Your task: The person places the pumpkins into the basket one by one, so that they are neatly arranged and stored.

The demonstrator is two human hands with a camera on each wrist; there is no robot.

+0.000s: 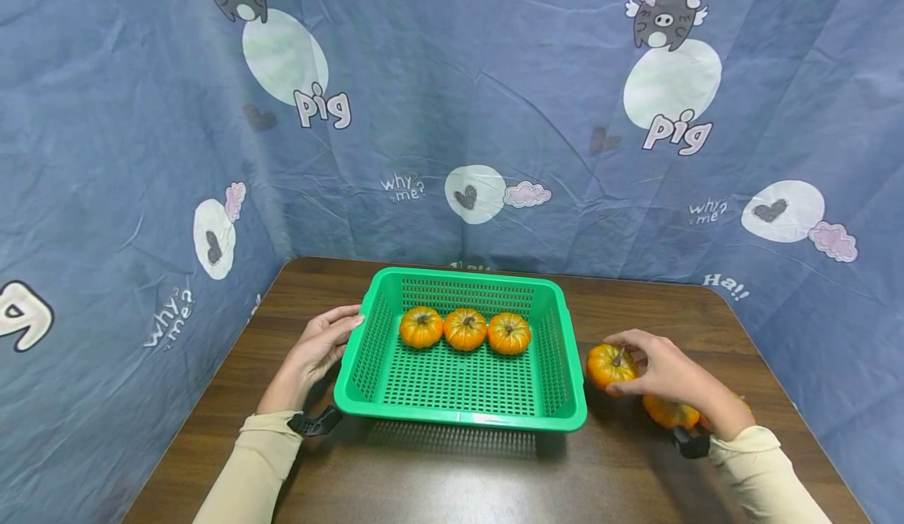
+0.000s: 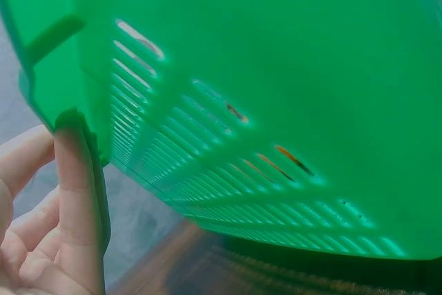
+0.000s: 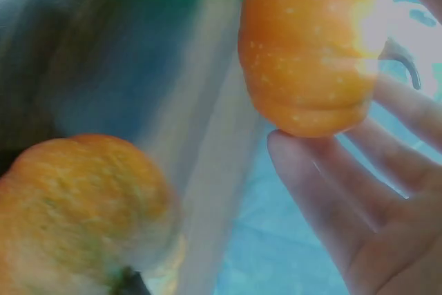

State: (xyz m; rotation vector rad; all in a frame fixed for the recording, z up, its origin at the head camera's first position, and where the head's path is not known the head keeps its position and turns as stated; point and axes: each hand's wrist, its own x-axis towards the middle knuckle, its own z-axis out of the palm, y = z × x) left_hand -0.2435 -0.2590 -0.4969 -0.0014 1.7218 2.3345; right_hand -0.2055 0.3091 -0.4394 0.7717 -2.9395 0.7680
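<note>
A blue cloth [image 1: 395, 116] is hung behind the counter [image 1: 459, 481], whose middle is taken up by a green basket [image 1: 459, 416]. The work is judged to be about half done: three pumpkins [image 1: 465, 329] are set in the basket, while a held pumpkin [image 1: 602, 365] and a loose pumpkin [image 1: 667, 412] are left outside it on the right. Past the right arm [image 1: 723, 414] an orange edge [image 1: 745, 406] is seen, by which one more is suggested, though most of it is hidden.

The basket's left rim is pinched by the left grip [image 1: 321, 347]. Just beyond its right wall, the held pumpkin is grasped between thumb and fingers by the right grip [image 1: 653, 363]; whether it is lifted fully clear of the counter cannot be told.

The three pumpkins are lined up side by side in the far half of the basket, stems up, and the near half of its slotted floor is left bare. The loose pumpkin is placed nearer and farther right than the held one. The held pumpkin is squat, ribbed and coloured bright orange, its skin flecked with pale specks, and it is topped by a thin, curved stem [image 1: 618, 357].
</note>
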